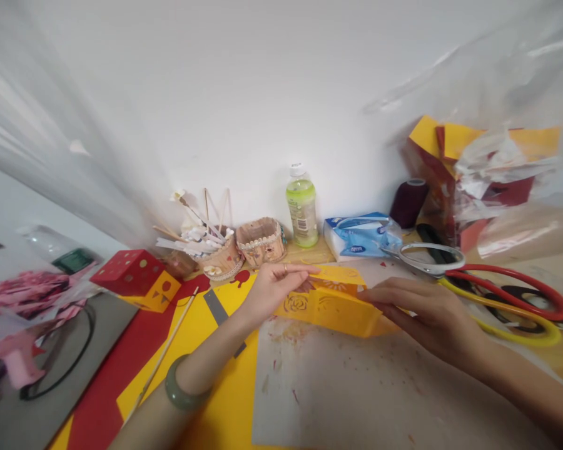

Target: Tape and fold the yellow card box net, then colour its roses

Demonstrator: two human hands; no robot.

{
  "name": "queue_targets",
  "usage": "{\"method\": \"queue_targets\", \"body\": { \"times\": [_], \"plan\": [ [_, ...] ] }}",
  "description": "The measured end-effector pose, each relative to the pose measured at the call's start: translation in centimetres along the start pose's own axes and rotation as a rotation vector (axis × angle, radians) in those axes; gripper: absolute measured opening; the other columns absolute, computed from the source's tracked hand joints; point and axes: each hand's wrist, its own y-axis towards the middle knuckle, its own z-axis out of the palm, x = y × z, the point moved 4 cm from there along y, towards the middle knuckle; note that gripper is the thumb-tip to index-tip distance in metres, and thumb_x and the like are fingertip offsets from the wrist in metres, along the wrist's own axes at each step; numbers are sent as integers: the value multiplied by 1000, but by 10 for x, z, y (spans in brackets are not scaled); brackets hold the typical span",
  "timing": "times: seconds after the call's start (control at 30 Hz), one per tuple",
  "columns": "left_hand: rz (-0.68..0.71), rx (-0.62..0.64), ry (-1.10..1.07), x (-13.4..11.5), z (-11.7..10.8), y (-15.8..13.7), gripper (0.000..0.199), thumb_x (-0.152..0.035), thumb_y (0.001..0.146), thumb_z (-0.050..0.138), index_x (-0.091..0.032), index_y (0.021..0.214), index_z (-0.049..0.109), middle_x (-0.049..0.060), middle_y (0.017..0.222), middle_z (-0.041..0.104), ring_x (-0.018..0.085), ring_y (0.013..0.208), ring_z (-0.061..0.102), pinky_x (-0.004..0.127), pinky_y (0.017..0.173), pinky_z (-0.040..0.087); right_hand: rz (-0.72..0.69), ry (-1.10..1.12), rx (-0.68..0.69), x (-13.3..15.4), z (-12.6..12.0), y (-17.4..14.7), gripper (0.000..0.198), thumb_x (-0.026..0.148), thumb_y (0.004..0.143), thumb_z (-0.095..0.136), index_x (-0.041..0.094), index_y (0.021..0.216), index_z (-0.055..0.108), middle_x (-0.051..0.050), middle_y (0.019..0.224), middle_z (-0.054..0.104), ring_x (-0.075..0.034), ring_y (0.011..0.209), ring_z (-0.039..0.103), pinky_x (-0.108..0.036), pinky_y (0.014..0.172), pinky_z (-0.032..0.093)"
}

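Observation:
Between my hands is a folded piece of yellow paper (338,309) with cut-out patterns, one of them shaped like a rose. My left hand (276,284), with a ring on one finger and a green bangle on the wrist, pinches its far left edge. At the right end, my right hand (417,312) grips the paper between thumb and fingers. The paper is held above a grey, stained work mat (319,381). Some fingertips of both hands are hidden behind the paper.
Yellow sheets (229,387), a thin stick (169,344) and a red-and-yellow box (138,281) lie left. A pink glue gun (14,359) sits farther left. Behind stand decorated cups (261,242), a bottle (302,209) and a tissue pack (359,234). Red-handled scissors (511,275) lie right.

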Motion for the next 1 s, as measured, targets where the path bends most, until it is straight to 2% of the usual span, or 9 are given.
{"method": "queue_targets", "body": {
  "times": [0.2,0.3,0.4,0.47,0.6,0.73,0.83,0.93,1.0],
  "plan": [
    [-116,-42,-157,6,5,-2,10,-21,64,71,-15,72,72,4,74,70,11,66,64,21,68,48,-89,-35,17,2,-3,0,26,10,83,49,20,103,62,-6,91,67,-14,79,63,-22,64,48],
    [-148,-28,-214,10,7,-2,21,-16,64,71,-15,85,70,2,68,69,10,62,64,19,65,48,-63,-17,52,3,-4,0,31,10,83,47,21,106,63,-7,96,68,-14,85,64,-22,68,50],
    [-206,-59,-292,16,7,-1,41,-11,65,70,-13,105,61,2,64,68,10,60,64,18,61,48,45,10,104,3,-4,1,34,13,84,44,22,112,60,-6,103,68,-17,92,64,-27,74,52],
    [-255,-98,-346,21,7,0,47,-9,65,69,-12,110,56,3,68,69,11,61,64,17,58,48,169,38,135,3,-2,1,31,21,85,45,22,112,59,-7,103,69,-18,88,65,-30,73,53],
    [-336,-103,-430,29,9,0,36,-8,64,69,-10,99,60,6,77,69,9,63,63,15,58,48,385,119,146,-3,8,-2,32,37,86,44,20,111,56,-7,87,71,-19,70,67,-30,61,53],
    [-353,15,-459,32,12,-1,24,-14,64,70,-8,87,63,10,83,69,13,73,65,17,62,49,468,248,114,-13,18,-9,42,44,85,46,21,120,43,-7,81,71,-20,74,68,-32,65,53],
    [-362,55,-494,33,13,-2,29,-11,63,69,-11,91,64,8,88,69,13,73,65,17,57,48,534,317,128,-19,19,-11,32,46,82,50,21,102,50,-7,81,70,-20,74,67,-31,64,52],
    [-383,-11,-551,34,11,-1,22,-11,63,66,-12,85,64,7,86,68,12,65,63,19,57,49,531,305,169,-16,16,-6,27,46,80,53,20,80,58,-5,77,68,-18,69,64,-28,61,50],
    [-387,-57,-573,35,10,0,15,-13,64,65,-11,79,64,7,82,67,11,64,62,20,58,50,511,306,194,-12,15,-2,28,45,81,52,19,74,63,-3,74,67,-17,67,62,-27,59,49]
  ]
}}
